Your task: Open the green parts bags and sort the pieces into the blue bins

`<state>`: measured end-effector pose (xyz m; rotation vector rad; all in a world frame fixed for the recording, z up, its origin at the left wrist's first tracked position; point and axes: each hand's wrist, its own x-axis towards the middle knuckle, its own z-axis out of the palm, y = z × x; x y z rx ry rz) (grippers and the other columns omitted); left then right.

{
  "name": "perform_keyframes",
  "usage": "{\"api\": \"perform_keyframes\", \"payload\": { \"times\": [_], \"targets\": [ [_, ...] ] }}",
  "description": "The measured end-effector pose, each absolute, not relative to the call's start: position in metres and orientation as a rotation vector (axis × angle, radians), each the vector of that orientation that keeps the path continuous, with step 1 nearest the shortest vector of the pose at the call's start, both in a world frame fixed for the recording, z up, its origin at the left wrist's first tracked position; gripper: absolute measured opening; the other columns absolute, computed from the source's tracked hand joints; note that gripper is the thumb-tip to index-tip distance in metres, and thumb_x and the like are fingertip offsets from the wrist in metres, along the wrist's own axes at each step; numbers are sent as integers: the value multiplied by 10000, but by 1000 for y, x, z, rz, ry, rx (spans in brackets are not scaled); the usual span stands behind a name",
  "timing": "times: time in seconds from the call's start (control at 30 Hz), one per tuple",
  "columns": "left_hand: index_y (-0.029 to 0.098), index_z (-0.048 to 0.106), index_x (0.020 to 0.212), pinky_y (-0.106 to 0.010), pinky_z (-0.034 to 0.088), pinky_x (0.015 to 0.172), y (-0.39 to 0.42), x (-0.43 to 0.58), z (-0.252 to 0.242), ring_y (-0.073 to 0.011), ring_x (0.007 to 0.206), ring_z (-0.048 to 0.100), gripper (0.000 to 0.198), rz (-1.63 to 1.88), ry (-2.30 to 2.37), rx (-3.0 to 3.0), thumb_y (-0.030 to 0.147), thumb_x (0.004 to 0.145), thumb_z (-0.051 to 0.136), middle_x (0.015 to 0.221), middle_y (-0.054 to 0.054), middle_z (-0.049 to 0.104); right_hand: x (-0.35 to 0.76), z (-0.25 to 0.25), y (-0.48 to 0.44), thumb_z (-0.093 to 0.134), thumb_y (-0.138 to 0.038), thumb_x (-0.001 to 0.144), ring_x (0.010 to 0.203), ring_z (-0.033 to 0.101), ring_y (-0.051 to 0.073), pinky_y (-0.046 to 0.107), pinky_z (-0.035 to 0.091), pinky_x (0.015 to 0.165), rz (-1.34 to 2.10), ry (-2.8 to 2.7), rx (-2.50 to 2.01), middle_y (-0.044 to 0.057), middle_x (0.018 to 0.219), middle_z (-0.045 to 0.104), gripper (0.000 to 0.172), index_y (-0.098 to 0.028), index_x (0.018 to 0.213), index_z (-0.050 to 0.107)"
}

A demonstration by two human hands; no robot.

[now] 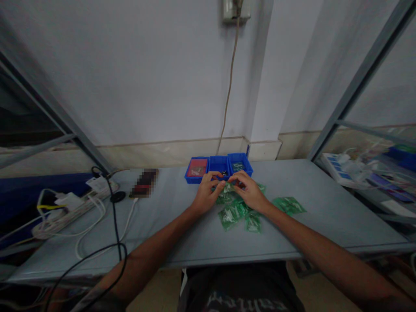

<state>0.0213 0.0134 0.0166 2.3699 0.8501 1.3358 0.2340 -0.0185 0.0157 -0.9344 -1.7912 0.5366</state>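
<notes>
My left hand (208, 191) and my right hand (248, 190) meet just in front of the blue bins, fingers closed on a small green plastic bag (229, 187) between them. Its contents are too small to make out. Under and around my hands lie several more green plastic bags (231, 215) with small pale pieces inside. Another green bag (288, 205) rests to the right, beyond my right forearm. Of the three joined blue bins, the left bin (189, 174) holds something red with small pieces on it. A few small dark pieces sit in the middle bin (218, 161), and the right bin (248, 164) contains small bits.
A phone-like device (144, 183), blurred out, lies on the grey table (182, 242) with a white cable (129, 219) attached. At the left are a power strip (73, 212) and black cable (115, 225). Another power strip (338, 169) is beyond the right frame post (357, 78).
</notes>
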Motion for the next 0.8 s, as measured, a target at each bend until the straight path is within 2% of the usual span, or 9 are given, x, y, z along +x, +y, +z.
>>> {"api": "perform_keyframes", "payload": {
  "times": [0.1, 0.2, 0.27, 0.33, 0.43, 0.53, 0.63, 0.73, 0.8],
  "targets": [
    [200, 780, 800, -472, 507, 1027, 12, 20, 18, -240, 1112, 633, 404, 1348, 834, 2392, 299, 1084, 510, 1264, -88, 679, 233, 12, -17, 677, -417, 984, 715, 596, 183, 292, 489, 625, 736, -1700, -959, 8, 843, 622, 184, -235, 1003, 657],
    [193, 731, 768, -463, 502, 1019, 10, 19, 19, -235, 1095, 632, 369, 1389, 823, 2430, 270, 1072, 536, 1216, -85, 691, 233, 9, -15, 686, -493, 961, 527, 503, 137, 258, 402, 484, 947, -1588, -953, -42, 720, 579, 265, -244, 946, 599],
    [189, 695, 856, -434, 516, 983, 11, 19, 18, -233, 1093, 627, 231, 1430, 825, 2439, 255, 1047, 584, 1174, -91, 682, 232, 10, -14, 724, -526, 919, 517, 505, 132, 250, 369, 453, 988, -1519, -948, -28, 745, 631, 310, -244, 946, 596],
    [190, 658, 1040, -382, 542, 892, 12, 20, 16, -234, 1086, 622, 64, 1472, 842, 2422, 243, 1007, 648, 1168, -98, 661, 233, 12, -14, 753, -547, 881, 519, 518, 137, 249, 355, 444, 1006, -1457, -963, -12, 760, 675, 348, -245, 962, 600],
    [208, 551, 1335, -325, 550, 765, 15, 21, 13, -238, 1069, 620, 428, 1508, 871, 2397, 241, 947, 729, 1263, -123, 608, 234, 15, -13, 752, -550, 876, 484, 487, 129, 252, 343, 446, 1019, -1422, -982, -10, 726, 695, 349, -241, 950, 607],
    [267, 457, 1495, -335, 567, 781, 16, 21, 11, -258, 1135, 603, 640, 1499, 864, 2424, 224, 928, 752, 1375, -137, 531, 234, 15, -13, 735, -531, 893, 465, 460, 124, 254, 326, 450, 1014, -1440, -983, -17, 676, 681, 319, -235, 893, 617],
    [313, 528, 1462, -389, 561, 891, 15, 19, 11, -259, 1168, 584, 585, 1448, 858, 2540, 186, 933, 743, 1410, -116, 493, 234, 17, -16, 727, -538, 897, 476, 459, 129, 255, 320, 456, 1029, -1459, -995, -28, 639, 646, 321, -233, 864, 631],
    [279, 669, 1263, -416, 527, 946, 13, 18, 12, -253, 1151, 580, 338, 1413, 857, 2637, 194, 944, 740, 1380, -100, 518, 233, 20, -20, 711, -570, 910, 501, 454, 129, 252, 317, 468, 1032, -1508, -1012, -29, 629, 616, 360, -224, 834, 649],
    [243, 696, 1144, -410, 516, 949, 12, 18, 14, -251, 1139, 584, 180, 1419, 846, 2633, 240, 967, 728, 1298, -97, 571, 232, 21, -22, 670, -608, 935, 515, 451, 128, 252, 320, 472, 1017, -1527, -1013, -19, 644, 609, 410, -216, 817, 662]
  ]
}}
